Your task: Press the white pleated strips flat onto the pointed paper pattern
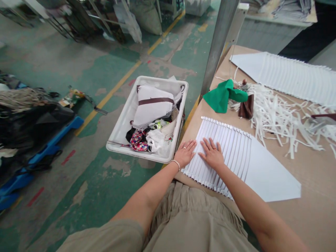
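Observation:
My left hand [185,152] lies flat, fingers spread, on the near left corner of a white pleated paper sheet [236,154] that rests on a brown table [309,168]. My right hand [212,154] presses flat on the same sheet's folded pleats, right beside the left hand. Neither hand grips anything. The sheet's right part is unfolded and smooth, ending in a point.
A white plastic bin [123,122] with fabric scraps stands on the floor left of the table. On the table lie a green cloth [222,96], a brown piece [246,108], white paper strips [278,115] and another pleated sheet [294,77]. A grey metal post [217,45] rises at the table edge.

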Motion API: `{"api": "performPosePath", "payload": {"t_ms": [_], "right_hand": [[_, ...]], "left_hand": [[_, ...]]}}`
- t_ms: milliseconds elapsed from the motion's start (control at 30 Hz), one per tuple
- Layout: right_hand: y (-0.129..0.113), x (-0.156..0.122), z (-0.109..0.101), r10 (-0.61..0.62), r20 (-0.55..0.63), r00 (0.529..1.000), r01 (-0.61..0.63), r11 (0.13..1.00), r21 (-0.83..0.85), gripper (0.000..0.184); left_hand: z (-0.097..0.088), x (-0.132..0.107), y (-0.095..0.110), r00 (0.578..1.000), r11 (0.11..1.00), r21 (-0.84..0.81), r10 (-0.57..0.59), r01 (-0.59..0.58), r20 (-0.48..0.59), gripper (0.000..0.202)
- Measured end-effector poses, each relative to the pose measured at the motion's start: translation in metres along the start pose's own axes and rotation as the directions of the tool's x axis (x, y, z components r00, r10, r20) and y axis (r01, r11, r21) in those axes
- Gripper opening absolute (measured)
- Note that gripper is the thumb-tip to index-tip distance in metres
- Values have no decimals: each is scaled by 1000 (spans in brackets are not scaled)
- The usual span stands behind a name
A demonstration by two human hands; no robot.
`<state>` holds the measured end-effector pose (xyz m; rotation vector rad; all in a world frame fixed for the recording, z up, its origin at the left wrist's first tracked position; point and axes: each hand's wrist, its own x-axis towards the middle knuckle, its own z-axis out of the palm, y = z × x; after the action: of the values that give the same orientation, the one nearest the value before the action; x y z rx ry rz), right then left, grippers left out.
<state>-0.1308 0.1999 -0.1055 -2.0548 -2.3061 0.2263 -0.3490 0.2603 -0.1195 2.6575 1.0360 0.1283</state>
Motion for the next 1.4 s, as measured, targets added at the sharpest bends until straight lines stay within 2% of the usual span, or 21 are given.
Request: {"api": "performPosePath", "payload": {"t_ms": [233,567,700,767,833,900,967,1033,1100,1200,1267,1400], "right_hand": [[-5,1,-8,28,37,999,-28,1000,-7,67],[11,-14,-8,76,40,996,-75,997,-30,69],[18,-21,-21,96,54,994,-93,994,-52,67],[30,-32,-31,166,8,986,-165,983,-80,67],[48,-50,-39,312,-65,948,-317,942,-109,68],[67,-74,-43,480,-136,867,-495,861,-115,68],[84,-95,-43,600,-151,786,-616,783,-92,69],[94,-109,-40,660,-97,745,-666,744,-50,69],[99,-116,-38,683,-61,728,-685,729,-4,69],[104,-123,-40,697,-144,703,-699,714,41,68],[108,-137,-44,711,-194,676,-715,696,63,67],[102,-178,-44,769,-189,611,-771,632,75,68]], "left_hand": [[-1,0,-1,1000,1000,-29,-10,10,10,58],[-3,1,-2,1000,999,-39,6,-5,22,59],[-3,2,-2,999,1000,-27,4,-3,32,59],[-2,2,-1,1000,1000,-25,5,-4,31,59],[-1,2,-1,1000,1000,-27,9,-9,27,59],[0,3,-1,1000,1000,-29,12,-11,23,59],[1,3,-2,1000,1000,-29,12,-11,22,59],[1,3,-2,1000,999,-28,15,-14,26,59],[0,4,-1,999,999,-31,13,-12,33,59],[-4,5,9,1000,1000,-29,10,-10,27,60],[-7,6,21,999,998,-29,47,-47,18,61],[-6,7,58,986,985,-37,168,-167,13,61]]}}
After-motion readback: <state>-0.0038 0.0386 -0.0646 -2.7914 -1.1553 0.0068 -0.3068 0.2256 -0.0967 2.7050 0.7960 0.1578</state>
